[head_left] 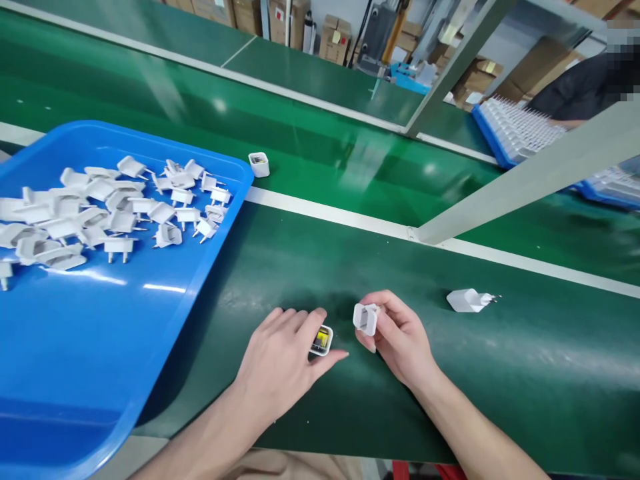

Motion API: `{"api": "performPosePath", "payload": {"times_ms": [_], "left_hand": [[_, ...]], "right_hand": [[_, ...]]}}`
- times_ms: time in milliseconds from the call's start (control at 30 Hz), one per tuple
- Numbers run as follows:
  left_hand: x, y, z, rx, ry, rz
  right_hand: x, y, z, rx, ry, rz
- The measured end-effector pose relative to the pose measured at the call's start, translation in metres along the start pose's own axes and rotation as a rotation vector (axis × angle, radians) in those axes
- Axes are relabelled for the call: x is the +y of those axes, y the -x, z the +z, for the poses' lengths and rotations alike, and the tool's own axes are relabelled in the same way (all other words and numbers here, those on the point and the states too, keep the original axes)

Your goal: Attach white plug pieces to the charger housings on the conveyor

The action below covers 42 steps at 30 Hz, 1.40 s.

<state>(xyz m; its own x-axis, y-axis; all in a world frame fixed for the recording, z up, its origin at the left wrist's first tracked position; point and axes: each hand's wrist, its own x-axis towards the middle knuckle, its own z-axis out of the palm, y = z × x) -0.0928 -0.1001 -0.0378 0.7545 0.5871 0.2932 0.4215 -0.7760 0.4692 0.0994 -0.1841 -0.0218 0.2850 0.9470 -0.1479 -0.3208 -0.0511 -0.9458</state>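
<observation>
Right grip (403, 337) pinched on a small white plug cap (365, 321), hollow side showing. Left grip (280, 357) curled round a white housing (330, 342), yellow part (322, 339) visible in its open end; the two pieces stand apart, between the grips. Both look light, stiff, perhaps slick; I'd judge the innards fragile. Best hold, I'd say: housing by its outer walls, cap by its edges. Blue tray (100, 360) of loose caps (119, 247) left of left grip; white charger (465, 301) on the tabletop (500, 393), right of right grip.
</observation>
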Motion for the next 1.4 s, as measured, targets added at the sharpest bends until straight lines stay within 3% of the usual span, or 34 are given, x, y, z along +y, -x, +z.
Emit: {"api": "performPosePath", "payload": {"times_ms": [167,333,500,667,800,933,1100,1200,1400], "left_hand": [[-0.006,0.005,-0.009,-0.119,0.180,0.006],[-0.013,0.006,-0.006,-0.123,0.250,0.000],[-0.014,0.005,-0.005,-0.132,0.269,0.007],[-0.012,0.003,-0.006,-0.150,0.237,-0.006],[-0.012,0.004,-0.006,-0.145,0.248,-0.021],[-0.012,0.005,-0.006,-0.134,0.256,-0.038],[-0.011,0.006,-0.007,-0.126,0.249,-0.037],[-0.010,0.007,-0.006,-0.097,0.258,-0.035],[-0.010,0.005,-0.004,-0.077,0.258,-0.042]], "right_hand": [[0.002,0.000,-0.001,-0.039,-0.037,-0.032],[0.005,0.000,-0.001,-0.074,-0.061,-0.067],[0.002,-0.001,0.001,0.002,-0.014,-0.073],[-0.009,0.005,0.002,0.009,0.060,0.010],[-0.026,0.018,0.003,-0.070,0.305,0.009],[-0.041,0.026,0.012,-0.102,0.834,-0.273],[-0.041,0.022,0.032,-0.311,1.408,-0.490],[-0.039,0.017,0.039,-0.404,1.532,-0.529],[-0.040,0.014,0.039,-0.454,1.520,-0.564]]}}
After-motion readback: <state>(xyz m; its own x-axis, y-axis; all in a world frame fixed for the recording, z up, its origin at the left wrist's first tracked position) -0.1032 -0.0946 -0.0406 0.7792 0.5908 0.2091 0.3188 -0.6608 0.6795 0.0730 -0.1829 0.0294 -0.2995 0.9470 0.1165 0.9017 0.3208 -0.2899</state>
